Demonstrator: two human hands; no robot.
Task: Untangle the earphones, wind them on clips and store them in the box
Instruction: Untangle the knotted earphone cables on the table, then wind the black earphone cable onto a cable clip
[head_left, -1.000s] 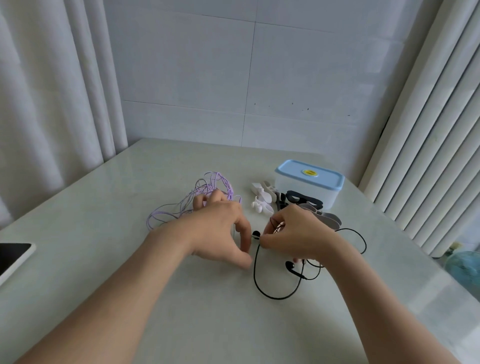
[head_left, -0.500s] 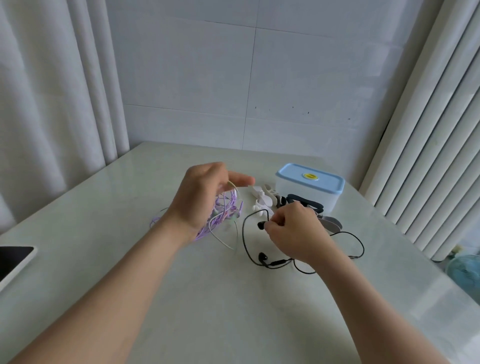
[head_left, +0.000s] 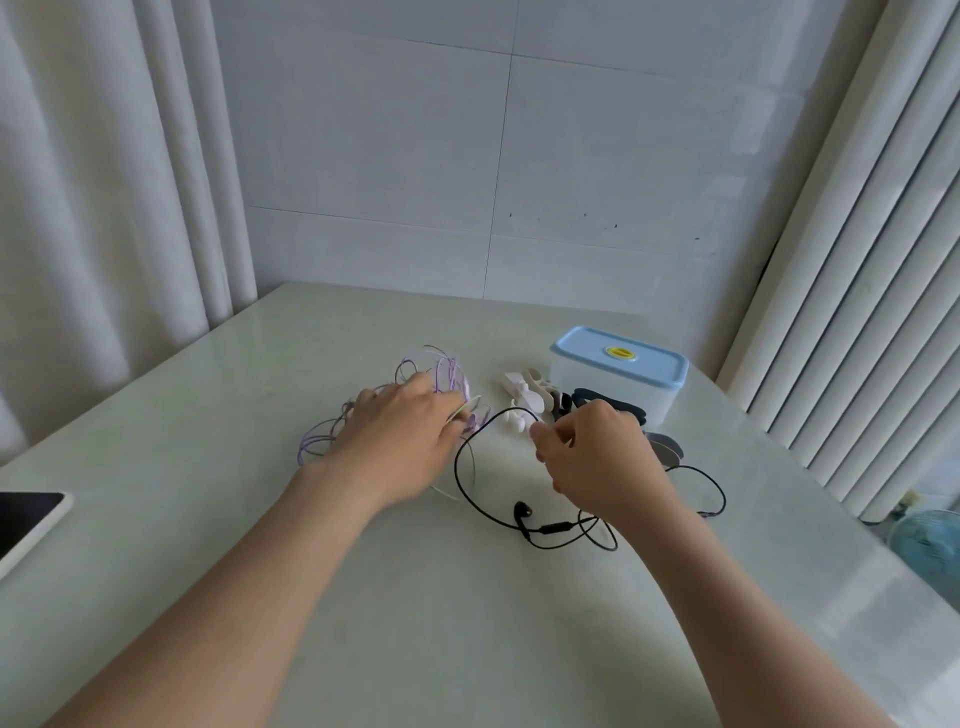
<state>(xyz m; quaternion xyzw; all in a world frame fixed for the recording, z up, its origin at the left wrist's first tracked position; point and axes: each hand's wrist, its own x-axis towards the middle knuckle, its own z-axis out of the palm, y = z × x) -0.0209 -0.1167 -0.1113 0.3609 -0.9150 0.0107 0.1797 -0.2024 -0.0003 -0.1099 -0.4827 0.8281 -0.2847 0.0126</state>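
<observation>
Purple earphones (head_left: 448, 371) lie in a loose tangle on the table (head_left: 467, 623). Our left grip (head_left: 400, 441) rests over them, fingers stretched toward a pale cord; we cannot tell whether it pinches anything. Our right grip (head_left: 597, 462) is curled, thumb and forefinger clamped on one end of the black earphones (head_left: 522, 512), whose cord loops over the table between our hands, one bud lying near the right wrist. White clips (head_left: 527, 397) sit just beyond our fingertips. Dark clips (head_left: 608, 408) lie against the box (head_left: 618, 387), lid on.
</observation>
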